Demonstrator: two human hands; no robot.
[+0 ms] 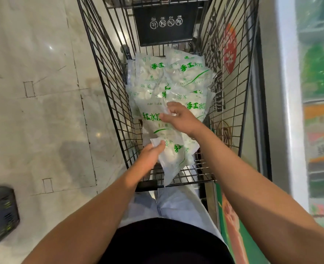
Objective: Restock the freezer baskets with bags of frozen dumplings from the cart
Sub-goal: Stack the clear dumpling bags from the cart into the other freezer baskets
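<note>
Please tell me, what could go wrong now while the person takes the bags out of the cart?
1. The left hand pinches only the edge of a dumpling bag; it may slip or tear.
2. The right hand pulls a bag from the loose pile; neighbouring bags may slide.
3. Thin bags may snag on the wire cart.

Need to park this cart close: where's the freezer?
In the head view, the freezer runs along the right edge, right beside the wire cart.
</note>
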